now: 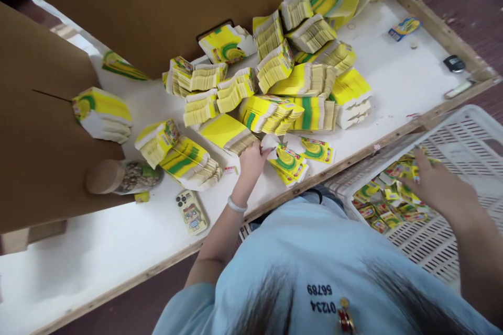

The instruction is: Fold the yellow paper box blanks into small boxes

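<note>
My left hand [251,163] is closed in a pinch at the white end flap of a small yellow-and-green carton [290,161] near the table's front edge. Under and beside that carton lie other loose flat cartons [317,149]. A bundle of flat cartons [226,133] touches the area just behind my left fingers. Over the white plastic basket [428,246] to the right, my right hand [444,186] is open, thumb and fingers apart. Many small yellow boxes [387,201] lie in the basket below it; whether the fingertips touch them I cannot tell.
Stacks of flat cartons [275,65] cover the table's middle. Large brown cardboard panels [165,5] stand behind and left. Nearby are a jar [126,177], a phone [192,213], a blue-yellow box [404,28] and a black object [454,64]. A wooden rim [326,174] edges the table.
</note>
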Action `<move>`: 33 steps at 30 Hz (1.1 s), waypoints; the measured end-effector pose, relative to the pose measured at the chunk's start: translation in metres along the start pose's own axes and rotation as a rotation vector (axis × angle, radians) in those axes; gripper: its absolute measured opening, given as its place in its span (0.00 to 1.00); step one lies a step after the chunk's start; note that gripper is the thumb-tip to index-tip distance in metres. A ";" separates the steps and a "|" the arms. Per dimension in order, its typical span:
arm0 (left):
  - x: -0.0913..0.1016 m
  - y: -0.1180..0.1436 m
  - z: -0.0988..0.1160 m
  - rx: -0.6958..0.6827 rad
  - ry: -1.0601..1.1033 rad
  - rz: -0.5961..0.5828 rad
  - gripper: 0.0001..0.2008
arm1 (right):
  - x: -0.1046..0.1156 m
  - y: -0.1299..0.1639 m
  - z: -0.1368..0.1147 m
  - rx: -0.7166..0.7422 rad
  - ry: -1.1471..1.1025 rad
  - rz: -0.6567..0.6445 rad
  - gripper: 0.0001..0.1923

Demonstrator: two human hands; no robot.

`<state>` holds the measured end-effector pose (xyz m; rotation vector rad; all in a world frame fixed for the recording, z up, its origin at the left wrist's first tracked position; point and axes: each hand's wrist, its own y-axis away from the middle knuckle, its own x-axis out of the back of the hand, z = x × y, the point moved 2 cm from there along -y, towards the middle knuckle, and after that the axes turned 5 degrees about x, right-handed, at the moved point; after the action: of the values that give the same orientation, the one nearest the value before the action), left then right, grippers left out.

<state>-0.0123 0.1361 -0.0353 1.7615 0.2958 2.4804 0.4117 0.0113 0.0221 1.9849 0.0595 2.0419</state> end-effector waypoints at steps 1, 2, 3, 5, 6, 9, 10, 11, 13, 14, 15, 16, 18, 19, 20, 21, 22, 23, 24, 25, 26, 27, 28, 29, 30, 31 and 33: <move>-0.001 -0.004 0.002 -0.041 -0.025 -0.010 0.15 | 0.002 0.003 -0.003 -0.007 0.026 -0.013 0.37; 0.000 -0.005 0.004 -0.081 -0.043 -0.010 0.16 | 0.005 0.003 -0.014 0.008 -0.002 -0.014 0.38; 0.002 -0.005 0.004 -0.113 -0.055 -0.006 0.17 | 0.007 0.001 -0.031 0.040 -0.056 0.027 0.37; 0.007 -0.002 0.001 -0.139 -0.075 -0.005 0.18 | 0.011 -0.009 -0.076 0.177 -0.212 0.151 0.31; 0.011 0.002 -0.001 -0.136 -0.086 -0.003 0.18 | 0.011 -0.015 -0.101 0.280 -0.300 0.224 0.28; 0.025 0.016 -0.010 -0.160 -0.077 0.098 0.20 | 0.006 -0.034 -0.174 0.626 -0.559 0.407 0.22; 0.030 0.022 -0.011 -0.190 -0.036 0.163 0.21 | 0.002 -0.039 -0.195 0.709 -0.633 0.451 0.21; 0.034 0.028 -0.011 -0.229 0.026 0.230 0.21 | -0.002 -0.042 -0.214 0.768 -0.696 0.484 0.21; 0.040 0.040 -0.010 -0.293 0.201 0.317 0.23 | -0.010 -0.047 -0.245 0.827 -0.792 0.524 0.22; 0.042 0.046 -0.008 -0.296 0.305 0.328 0.24 | -0.014 -0.048 -0.257 0.835 -0.827 0.529 0.24; 0.043 0.051 -0.006 -0.278 0.413 0.322 0.25 | -0.018 -0.049 -0.267 0.828 -0.854 0.528 0.25; 0.043 0.056 -0.003 -0.245 0.519 0.310 0.25 | -0.021 -0.049 -0.273 0.813 -0.874 0.529 0.26; 0.042 0.064 0.001 -0.167 0.700 0.294 0.26 | -0.025 -0.047 -0.279 0.778 -0.908 0.561 0.24; 0.041 0.067 0.002 -0.147 0.763 0.297 0.26 | -0.025 -0.045 -0.278 0.771 -0.929 0.595 0.22; 0.040 0.069 0.004 -0.151 0.807 0.306 0.26 | -0.024 -0.043 -0.276 0.775 -0.954 0.635 0.20; 0.039 0.072 0.005 -0.182 0.835 0.313 0.25 | -0.023 -0.041 -0.274 0.787 -0.984 0.673 0.19; 0.037 0.074 0.007 -0.235 0.854 0.305 0.23 | -0.020 -0.039 -0.271 0.799 -1.019 0.696 0.18; 0.033 0.076 0.009 -0.302 0.868 0.276 0.22 | -0.018 -0.037 -0.268 0.804 -1.061 0.693 0.17; 0.029 0.078 0.012 -0.369 0.883 0.225 0.29 | -0.015 -0.035 -0.266 0.803 -1.105 0.666 0.16; 0.023 0.081 0.015 -0.427 0.903 0.157 0.40 | -0.011 -0.033 -0.264 0.795 -1.146 0.629 0.16; 0.016 0.083 0.019 -0.469 0.932 0.086 0.50 | -0.008 -0.030 -0.263 0.780 -1.180 0.591 0.16; 0.009 0.087 0.023 -0.493 0.975 0.028 0.55 | -0.006 -0.027 -0.263 0.763 -1.204 0.561 0.17; 0.001 0.090 0.027 -0.503 1.029 -0.011 0.55 | -0.003 -0.024 -0.263 0.745 -1.216 0.538 0.17; -0.006 0.093 0.032 -0.500 1.087 -0.035 0.53 | -0.002 -0.022 -0.263 0.724 -1.220 0.521 0.17; -0.012 0.096 0.036 -0.481 1.143 -0.048 0.51 | -0.002 -0.020 -0.263 0.702 -1.221 0.504 0.17; -0.018 0.098 0.040 -0.444 1.193 -0.055 0.50 | -0.002 -0.020 -0.262 0.679 -1.225 0.479 0.17; -0.026 0.104 0.046 -0.307 1.265 -0.073 0.51 | -0.006 -0.019 -0.258 0.636 -1.240 0.418 0.17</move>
<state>0.0444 0.0351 -0.0230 -0.0856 0.0174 2.9664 0.1610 0.0727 -0.0012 3.5268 0.0258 0.5883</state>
